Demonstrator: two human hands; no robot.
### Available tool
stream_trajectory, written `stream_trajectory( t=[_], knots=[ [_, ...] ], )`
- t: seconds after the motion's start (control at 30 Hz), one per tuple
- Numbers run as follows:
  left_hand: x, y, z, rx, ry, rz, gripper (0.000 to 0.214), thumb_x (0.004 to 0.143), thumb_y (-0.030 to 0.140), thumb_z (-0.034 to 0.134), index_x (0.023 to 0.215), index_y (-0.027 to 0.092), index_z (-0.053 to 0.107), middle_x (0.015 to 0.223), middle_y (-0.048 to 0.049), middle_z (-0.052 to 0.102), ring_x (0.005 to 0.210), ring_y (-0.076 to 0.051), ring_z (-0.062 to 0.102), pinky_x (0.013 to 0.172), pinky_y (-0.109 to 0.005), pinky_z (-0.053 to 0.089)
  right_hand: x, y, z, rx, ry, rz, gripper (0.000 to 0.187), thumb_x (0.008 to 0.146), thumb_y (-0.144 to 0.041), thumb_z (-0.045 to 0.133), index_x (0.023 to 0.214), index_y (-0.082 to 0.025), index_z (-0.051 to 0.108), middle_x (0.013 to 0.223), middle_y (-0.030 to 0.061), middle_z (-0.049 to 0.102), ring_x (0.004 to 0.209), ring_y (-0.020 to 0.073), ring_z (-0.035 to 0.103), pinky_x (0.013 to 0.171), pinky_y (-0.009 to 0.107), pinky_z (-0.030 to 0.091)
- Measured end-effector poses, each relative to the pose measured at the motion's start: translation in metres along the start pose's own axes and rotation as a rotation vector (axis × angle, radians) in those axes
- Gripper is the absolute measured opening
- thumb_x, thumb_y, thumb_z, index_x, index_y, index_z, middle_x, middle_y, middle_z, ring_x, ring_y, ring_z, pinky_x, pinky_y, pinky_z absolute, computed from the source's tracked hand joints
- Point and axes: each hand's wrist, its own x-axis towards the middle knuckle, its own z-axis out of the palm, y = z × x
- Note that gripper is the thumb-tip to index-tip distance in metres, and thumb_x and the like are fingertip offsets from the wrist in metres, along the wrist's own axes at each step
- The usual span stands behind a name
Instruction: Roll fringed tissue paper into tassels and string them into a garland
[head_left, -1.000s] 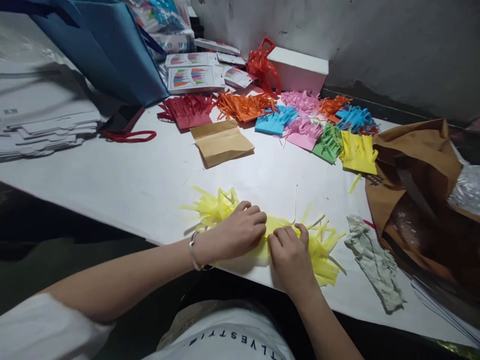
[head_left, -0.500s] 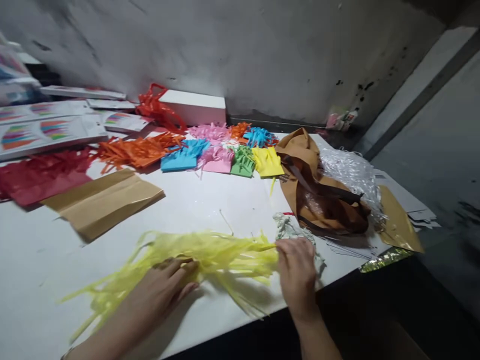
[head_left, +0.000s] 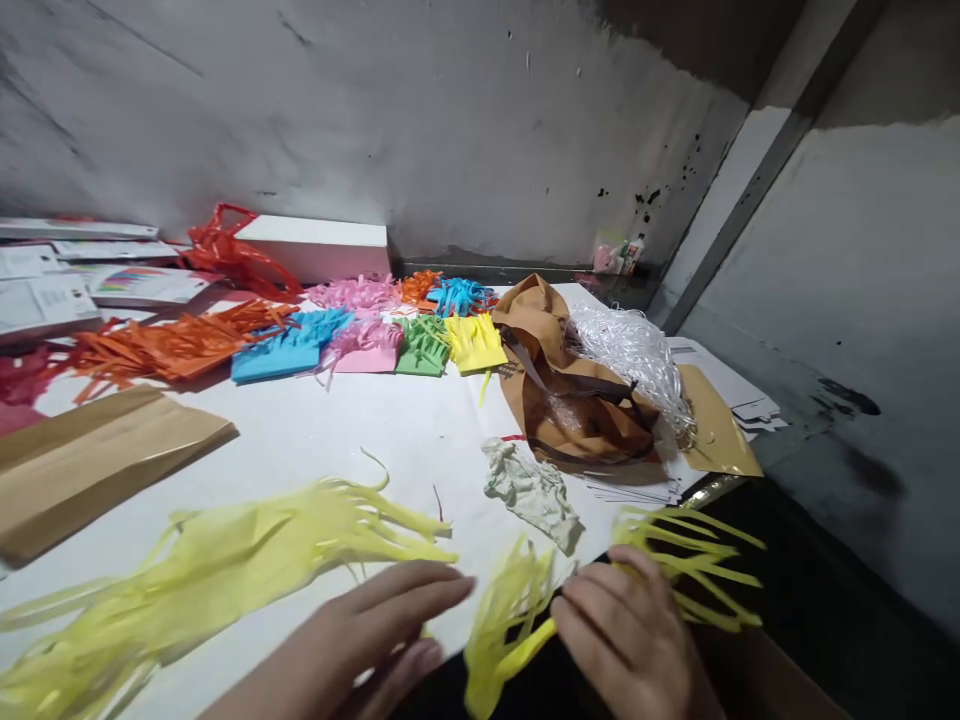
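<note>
My right hand (head_left: 626,635) is closed around a yellow fringed paper strip (head_left: 517,620) at the table's front edge. The strip's cut ends hang out on both sides of the fist. To its left, my left hand (head_left: 375,630) has its fingers stretched out, apart from the held strip and with nothing visible in it. Beyond the left hand lies a larger spread of yellow fringed paper (head_left: 225,560), flat on the white table (head_left: 360,420). A crumpled pale cloth-like piece (head_left: 532,490) rests behind the right hand.
Folded fringed papers stand in a row, among them blue (head_left: 289,345), green (head_left: 421,345) and yellow (head_left: 476,342). A brown bag (head_left: 555,370) lies beside clear shredded strands (head_left: 630,350). Brown folded paper (head_left: 105,450) is at left. A white box (head_left: 315,240) sits by the wall.
My right hand has drawn a yellow fringed strip away from the spread toward the table's front edge. My left hand has lifted off the yellow paper. The view has shifted right.
</note>
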Motion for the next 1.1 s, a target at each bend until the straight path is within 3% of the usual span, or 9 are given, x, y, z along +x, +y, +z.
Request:
stream_trajectory(
  t=[0.1, 0.17, 0.3, 0.4, 0.5, 0.6, 0.8, 0.97, 1.1],
  knots=[
    [0.047, 0.043, 0.021, -0.605, -0.464, -0.291, 0.027, 0.089, 0.046, 0.063, 0.104, 0.025, 0.074, 0.095, -0.0027, 0.075, 0.080, -0.017, 0.066, 0.069, -0.023, 0.053, 0.016, -0.013, -0.001, 0.124, 0.061, 0.000, 0.026, 0.098, -0.011, 0.044, 0.099, -0.018, 0.069, 0.084, 0.0008, 0.077, 0.082, 0.0132, 0.072, 0.094, 0.034, 0.052],
    [0.067, 0.052, 0.036, -0.976, -0.647, -0.512, 0.036, 0.077, 0.051, 0.075, 0.088, 0.017, 0.071, 0.077, -0.0017, 0.069, 0.059, -0.010, 0.052, 0.050, -0.017, 0.038, 0.011, -0.015, 0.001, 0.226, 0.153, 0.087, 0.022, 0.097, -0.012, 0.047, 0.100, -0.017, 0.069, 0.080, 0.0021, 0.076, 0.076, 0.0134, 0.071, 0.092, 0.034, 0.054],
    [0.078, 0.052, 0.065, -1.312, -0.592, -0.650, 0.045, 0.057, 0.045, 0.091, 0.072, 0.013, 0.064, 0.062, 0.0031, 0.058, 0.049, -0.004, 0.037, 0.045, -0.017, 0.022, -0.016, -0.029, 0.018, 0.507, 0.328, 0.429, 0.017, 0.092, -0.010, 0.055, 0.097, -0.020, 0.068, 0.075, 0.0021, 0.071, 0.071, 0.0145, 0.069, 0.077, 0.031, 0.059],
    [0.079, 0.053, 0.081, -1.273, -0.412, -0.590, 0.045, 0.057, 0.045, 0.092, 0.067, 0.011, 0.065, 0.062, 0.0041, 0.053, 0.050, -0.004, 0.036, 0.047, -0.019, 0.023, -0.034, -0.047, 0.037, 0.695, 0.410, 0.728, 0.018, 0.095, -0.017, 0.056, 0.101, -0.023, 0.071, 0.081, 0.0035, 0.070, 0.072, 0.0150, 0.070, 0.063, 0.024, 0.057],
    [0.084, 0.055, 0.090, -1.166, -0.314, -0.573, 0.049, 0.059, 0.054, 0.088, 0.068, 0.011, 0.067, 0.059, 0.0031, 0.054, 0.051, -0.006, 0.040, 0.048, -0.019, 0.029, -0.044, -0.057, 0.052, 0.757, 0.469, 0.878, 0.021, 0.096, -0.030, 0.059, 0.110, -0.023, 0.072, 0.093, 0.0075, 0.071, 0.082, 0.0188, 0.071, 0.067, 0.026, 0.059],
    [0.091, 0.055, 0.089, -1.069, -0.352, -0.492, 0.051, 0.070, 0.061, 0.078, 0.076, 0.011, 0.071, 0.064, -0.0017, 0.062, 0.058, -0.012, 0.052, 0.054, -0.022, 0.043, -0.048, -0.057, 0.060, 0.714, 0.470, 0.905, 0.022, 0.093, -0.023, 0.063, 0.113, -0.025, 0.073, 0.086, 0.0039, 0.069, 0.074, 0.0150, 0.069, 0.062, 0.022, 0.057],
    [0.100, 0.051, 0.081, -0.576, -0.261, -0.220, 0.026, 0.085, 0.041, 0.068, 0.081, 0.015, 0.069, 0.074, -0.0038, 0.068, 0.064, -0.012, 0.056, 0.058, -0.020, 0.044, -0.046, -0.045, 0.066, 0.542, 0.443, 0.863, 0.032, 0.092, -0.012, 0.057, 0.119, -0.024, 0.071, 0.087, 0.0041, 0.073, 0.077, 0.0145, 0.073, 0.071, 0.020, 0.059],
    [0.105, 0.044, 0.086, -0.529, -0.250, -0.167, 0.023, 0.086, 0.038, 0.068, 0.085, 0.016, 0.063, 0.076, -0.0039, 0.066, 0.065, -0.012, 0.057, 0.058, -0.019, 0.045, -0.048, -0.038, 0.075, 0.606, 0.441, 0.911, 0.023, 0.091, -0.018, 0.060, 0.110, -0.023, 0.073, 0.087, 0.0044, 0.075, 0.073, 0.0142, 0.074, 0.068, 0.018, 0.060],
    [0.111, 0.038, 0.088, -0.519, -0.272, -0.094, 0.016, 0.090, 0.032, 0.062, 0.092, 0.016, 0.063, 0.081, -0.0053, 0.067, 0.066, -0.012, 0.058, 0.058, -0.019, 0.045, -0.056, -0.042, 0.087, 0.684, 0.425, 1.111, 0.021, 0.088, -0.027, 0.066, 0.107, -0.020, 0.072, 0.083, 0.0047, 0.076, 0.066, 0.0159, 0.075, 0.061, 0.017, 0.060]
  ],
)
